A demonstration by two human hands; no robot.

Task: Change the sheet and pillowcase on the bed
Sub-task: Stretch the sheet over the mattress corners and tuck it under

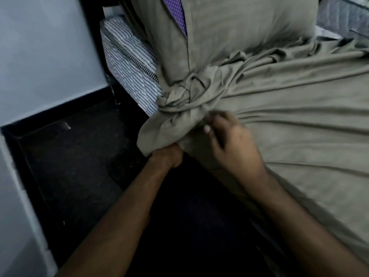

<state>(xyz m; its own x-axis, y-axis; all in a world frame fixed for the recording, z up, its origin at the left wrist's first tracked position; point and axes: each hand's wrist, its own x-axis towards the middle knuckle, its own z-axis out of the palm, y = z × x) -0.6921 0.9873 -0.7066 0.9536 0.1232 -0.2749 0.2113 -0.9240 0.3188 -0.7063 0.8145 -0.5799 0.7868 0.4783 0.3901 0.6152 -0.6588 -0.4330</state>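
An olive-green sheet [289,108] covers the bed and is bunched into a knot [185,98] at the mattress corner. My left hand [169,156] grips the loose tail of the sheet below the knot, fingers curled around the cloth. My right hand [231,140] is blurred, just right of the knot, with its fingertips at the cloth; whether it pinches the sheet is unclear. A pillow in a matching olive pillowcase [229,27] stands against the head of the bed, with a purple dotted inner pillow [175,11] showing at its opening.
The striped mattress [129,62] side shows bare left of the knot. A dark bed frame post [95,37] stands at the corner. A pale wall [44,52] runs along the left, leaving a narrow strip of dark floor [75,168] beside the bed.
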